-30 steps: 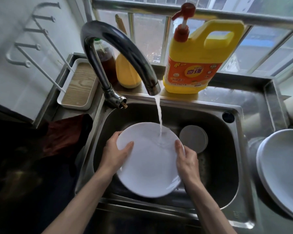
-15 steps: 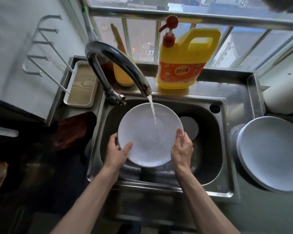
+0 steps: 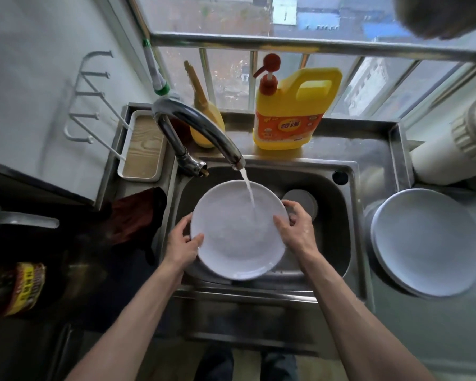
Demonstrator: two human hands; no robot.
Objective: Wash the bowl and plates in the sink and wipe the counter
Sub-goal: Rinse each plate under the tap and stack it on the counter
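Observation:
A white plate is held over the steel sink, under water running from the curved tap. My left hand grips the plate's left rim, thumb on its face. My right hand grips the right rim, fingers curled round the edge. A small white bowl lies upside down in the sink behind my right hand, partly hidden. Two stacked white plates rest on the counter at the right.
A yellow dish-soap jug with a red pump stands on the ledge behind the sink. A dark red cloth lies left of the sink, near a white tray with a wooden base. A white wall rack sticks out at the left.
The view has pulled back from the sink. The plate has tipped flatter under the stream, and my right hand has shifted up along its right rim.

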